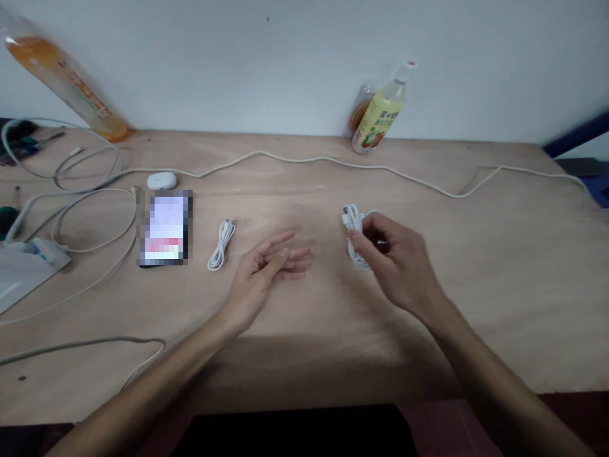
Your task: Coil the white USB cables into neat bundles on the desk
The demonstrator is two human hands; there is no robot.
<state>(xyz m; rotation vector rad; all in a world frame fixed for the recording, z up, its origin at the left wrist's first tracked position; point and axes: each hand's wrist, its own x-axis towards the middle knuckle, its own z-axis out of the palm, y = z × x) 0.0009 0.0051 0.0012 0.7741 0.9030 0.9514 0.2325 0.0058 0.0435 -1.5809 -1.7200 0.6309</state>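
Between thumb and fingers, my right hand (392, 251) grips a coiled white charging cable (354, 222) right of the table's middle. The connector end points up and left; part of the coil is hidden by my fingers. My left hand (271, 263) is empty, palm turned inward and fingers spread apart, just above the wooden table (295, 317). Left of it lies a second white cable (221, 246), folded into a narrow bundle. Farther left rests a phone (166, 228) with its screen lit and blurred, and a white earbud case (162, 181) sits behind it.
A long white cord (328, 160) crosses the back of the table. A yellow-labelled bottle (380, 114) leans on the wall, and a large orange drink bottle (71, 89) leans at back left. Loose cables (90, 190) and a white power strip (28, 266) lie at left.
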